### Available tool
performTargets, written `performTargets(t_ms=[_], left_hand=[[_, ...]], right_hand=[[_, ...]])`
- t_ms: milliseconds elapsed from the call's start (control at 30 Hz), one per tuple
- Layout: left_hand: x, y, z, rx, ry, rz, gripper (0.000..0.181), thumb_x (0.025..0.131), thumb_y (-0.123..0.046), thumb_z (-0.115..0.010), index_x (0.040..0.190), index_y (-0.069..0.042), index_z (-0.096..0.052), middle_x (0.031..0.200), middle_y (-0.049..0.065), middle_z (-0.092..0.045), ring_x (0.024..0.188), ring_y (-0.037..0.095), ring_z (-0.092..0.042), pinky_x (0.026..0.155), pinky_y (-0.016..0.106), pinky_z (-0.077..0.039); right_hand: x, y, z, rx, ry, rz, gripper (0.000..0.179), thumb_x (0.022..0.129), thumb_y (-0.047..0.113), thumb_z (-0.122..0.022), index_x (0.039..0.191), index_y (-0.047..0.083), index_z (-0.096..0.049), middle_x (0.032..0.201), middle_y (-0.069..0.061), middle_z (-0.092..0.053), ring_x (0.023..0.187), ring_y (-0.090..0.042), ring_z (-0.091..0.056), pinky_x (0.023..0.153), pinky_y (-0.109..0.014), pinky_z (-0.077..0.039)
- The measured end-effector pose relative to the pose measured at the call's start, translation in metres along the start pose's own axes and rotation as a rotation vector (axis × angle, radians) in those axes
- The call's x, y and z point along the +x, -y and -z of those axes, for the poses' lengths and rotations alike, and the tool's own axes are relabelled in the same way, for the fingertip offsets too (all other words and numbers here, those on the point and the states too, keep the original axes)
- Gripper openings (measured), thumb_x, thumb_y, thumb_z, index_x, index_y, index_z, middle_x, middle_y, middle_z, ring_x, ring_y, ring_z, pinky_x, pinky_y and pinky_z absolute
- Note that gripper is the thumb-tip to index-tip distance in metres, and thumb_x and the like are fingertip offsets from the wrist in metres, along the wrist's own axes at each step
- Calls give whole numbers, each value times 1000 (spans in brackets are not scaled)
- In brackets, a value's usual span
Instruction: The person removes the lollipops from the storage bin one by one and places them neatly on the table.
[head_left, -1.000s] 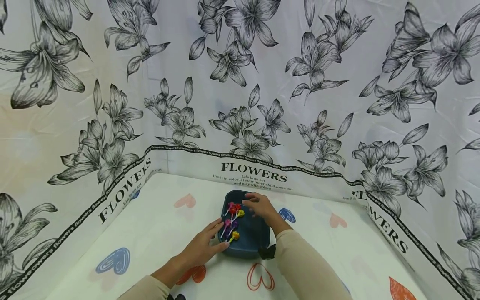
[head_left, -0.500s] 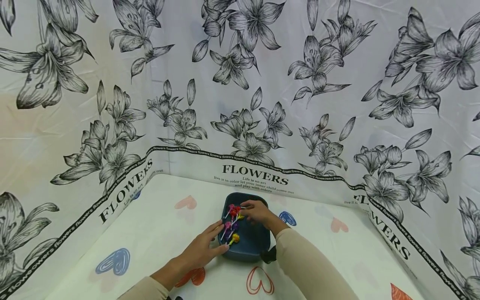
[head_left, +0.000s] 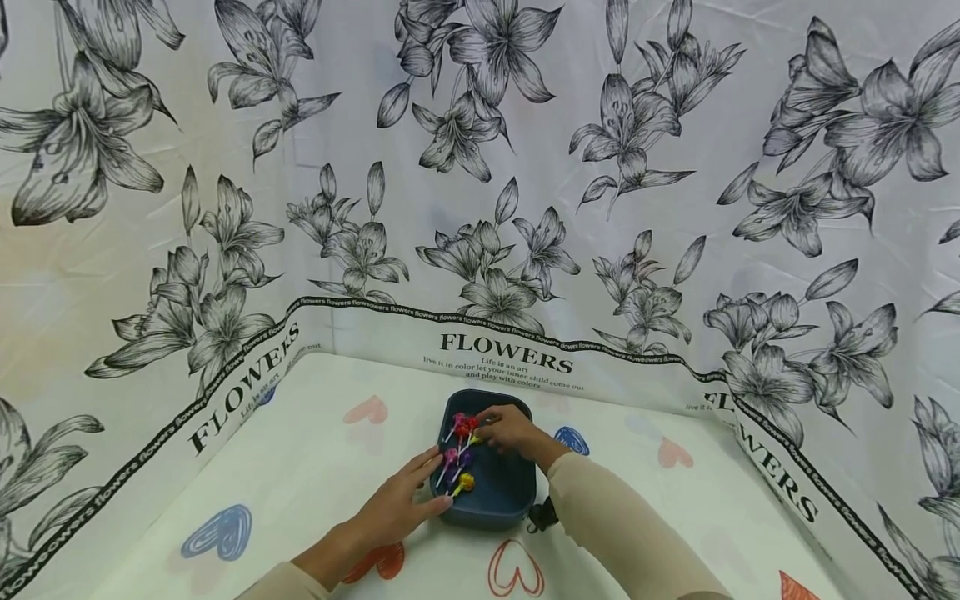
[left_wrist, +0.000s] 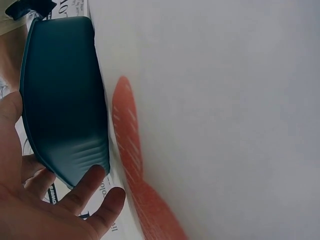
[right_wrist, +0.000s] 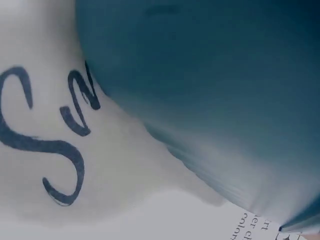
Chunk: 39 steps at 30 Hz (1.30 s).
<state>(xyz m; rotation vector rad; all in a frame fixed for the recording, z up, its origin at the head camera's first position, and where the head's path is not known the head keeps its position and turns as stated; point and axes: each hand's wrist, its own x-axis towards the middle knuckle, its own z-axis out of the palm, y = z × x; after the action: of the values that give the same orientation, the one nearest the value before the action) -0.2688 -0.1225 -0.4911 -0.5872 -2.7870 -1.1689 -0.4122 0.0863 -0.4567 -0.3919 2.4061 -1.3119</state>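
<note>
While the left hand point(head_left: 397, 504) touches the blue bin point(head_left: 487, 518) with fingers apart, the right hand point(head_left: 508, 429), whose grip cannot be told, seems to arrange the lollipops point(head_left: 451, 455) inside, calling next for delicate fingertips.

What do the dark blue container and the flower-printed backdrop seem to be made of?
The dark blue container looks like moulded plastic with a satin finish, judging by its soft sheen and ribs. The flower-printed backdrop seems a thin, slightly glossy sheet, with creases and pale highlights; cloth or plastic film, I cannot tell.
</note>
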Motion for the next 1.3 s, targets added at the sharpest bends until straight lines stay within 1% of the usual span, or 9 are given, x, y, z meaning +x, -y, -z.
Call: performTargets(t_ms=[133,233,367,500,700,833,1000,1133,1300], left_hand=[[-4,1,-3,-11,6,14,72,80,-51,-53,137,-15,-28,142,-4,-18,123,22,-25,90,47,-33],[-6,1,-6,-9,3,-6,71,80,-50,-52,136,-13,-29,142,-2,-18,123,23,-26,89,46,-34],[-10,0,-8,-19,9,-29,70,81,-49,-51,136,-11,-30,142,0,-19,123,24,-26,87,45,-36],[-12,-2,-6,-12,15,-33,70,81,-50,-51,136,-11,-31,142,0,-19,123,25,-26,88,46,-35],[-10,-2,-2,0,15,-13,69,80,-51,-51,136,-13,-31,142,-2,-19,124,23,-25,89,46,-34],[-7,-2,-2,2,21,-3,69,80,-52,-51,136,-15,-31,142,-3,-18,124,23,-25,88,46,-34],[-6,0,-3,-15,12,-10,70,80,-50,-52,136,-14,-31,142,-3,-18,124,23,-24,89,47,-34],[-4,1,-3,-16,8,-13,69,80,-50,-52,136,-14,-31,142,-3,-18,123,23,-25,88,46,-35],[0,-2,-1,-12,12,21,70,80,-52,-51,136,-14,-31,142,-2,-19,122,23,-29,87,44,-37]], right_hand=[[1,-5,-5,1,10,6,31,78,17,-65,108,9,-59,87,-4,-61,75,-28,-58,57,-41,-48],[-1,-8,-9,-1,2,14,30,78,16,-65,106,6,-59,84,-4,-61,73,-28,-58,56,-39,-48],[-3,-15,-14,-27,-41,12,26,76,15,-67,99,5,-61,83,-4,-60,69,-24,-58,53,-37,-48],[-3,-20,-19,-49,-95,8,21,74,14,-69,93,6,-64,80,-2,-60,65,-20,-57,50,-34,-48],[0,-16,-22,-74,-160,12,14,72,12,-70,85,9,-66,75,-1,-60,61,-18,-57,48,-31,-47],[1,-14,-19,-82,-178,16,12,72,9,-69,83,9,-66,75,-1,-60,59,-16,-57,48,-31,-47],[1,-10,-12,-61,-173,48,14,74,8,-67,88,6,-66,76,-3,-61,63,-21,-58,50,-32,-48],[2,-4,-5,-113,-184,85,18,76,12,-65,93,5,-65,80,-1,-60,67,-19,-58,53,-31,-48],[4,6,10,-206,-214,147,24,79,20,-63,100,8,-64,89,1,-59,76,-15,-56,60,-31,-47]])
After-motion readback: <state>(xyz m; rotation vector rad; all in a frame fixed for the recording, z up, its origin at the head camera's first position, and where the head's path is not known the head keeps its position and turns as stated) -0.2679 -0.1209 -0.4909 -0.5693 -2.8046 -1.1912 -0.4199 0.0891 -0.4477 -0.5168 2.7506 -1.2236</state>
